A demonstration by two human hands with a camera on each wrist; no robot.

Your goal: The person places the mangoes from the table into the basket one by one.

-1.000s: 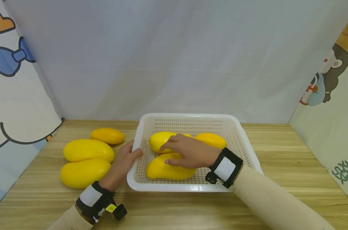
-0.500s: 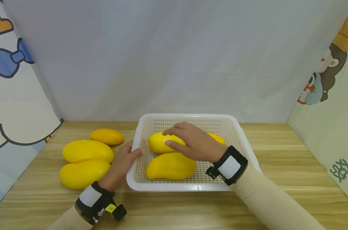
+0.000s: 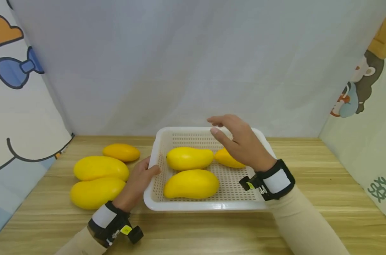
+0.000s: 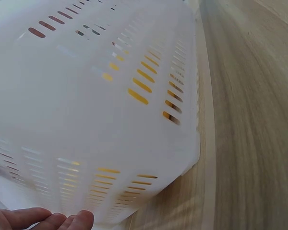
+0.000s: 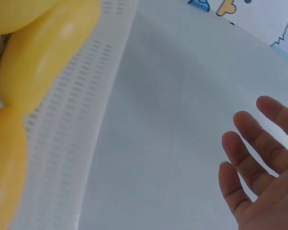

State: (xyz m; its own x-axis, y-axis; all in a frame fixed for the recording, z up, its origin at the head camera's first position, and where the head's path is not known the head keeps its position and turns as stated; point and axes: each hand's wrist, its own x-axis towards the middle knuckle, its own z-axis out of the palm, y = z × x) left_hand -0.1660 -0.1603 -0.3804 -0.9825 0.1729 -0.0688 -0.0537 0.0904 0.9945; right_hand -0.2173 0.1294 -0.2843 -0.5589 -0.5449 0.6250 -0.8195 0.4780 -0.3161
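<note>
A white perforated plastic basket (image 3: 223, 206) stands on the wooden table. Inside lie three yellow mangoes: a long one (image 3: 191, 184) in front, another (image 3: 189, 158) behind it, and a more orange one (image 3: 228, 159) at the right. My left hand (image 3: 138, 184) grips the basket's left rim, thumb over the edge. In the left wrist view, the fingertips (image 4: 81, 220) lie against the basket's outer wall. Held above the basket's back right part, my right hand (image 3: 244, 141) has its fingers extended and nothing in them. It overlaps the orange mango in the head view.
Left of the basket, three more mangoes lie on the table (image 3: 193, 233): a small orange one (image 3: 121, 152) at the back and two larger yellow ones (image 3: 101, 168) in front of it. A pale cloth (image 3: 193, 63) hangs behind, with printed cloths at both sides.
My right hand has risen off the mangoes in the basket and moved back and to the right, its fingers spreading, uncovering the back left mango. My left hand keeps its grip on the rim.
</note>
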